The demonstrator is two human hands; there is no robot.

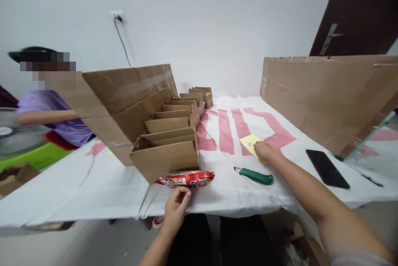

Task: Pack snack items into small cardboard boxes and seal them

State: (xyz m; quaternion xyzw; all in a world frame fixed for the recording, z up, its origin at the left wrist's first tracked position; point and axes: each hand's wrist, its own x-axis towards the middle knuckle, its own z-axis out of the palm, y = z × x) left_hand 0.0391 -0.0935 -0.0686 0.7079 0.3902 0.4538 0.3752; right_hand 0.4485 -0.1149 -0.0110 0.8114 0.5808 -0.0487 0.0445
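Note:
My left hand (178,207) is at the table's front edge with its fingers curled and thumb pressed in; whatever it may hold is hidden. Just beyond its knuckles lies a shiny red printed food packet (186,179), against the front of the nearest cardboard box (164,158). Further right, my right hand (263,151) has its bent fingertips pinched together on a yellow sheet (248,139) that lies on the cloth. A small pale mark shows on the sheet beside the fingers. Nearer to me lies a green utility knife (256,176), its blade end pointing left.
Several open cardboard boxes run back in a row along a tall cardboard partition (124,92). Another cardboard panel (323,96) stands at the right. A black phone (327,168) lies on the white cloth (217,199). Left of the partition a person in purple (59,112) sits.

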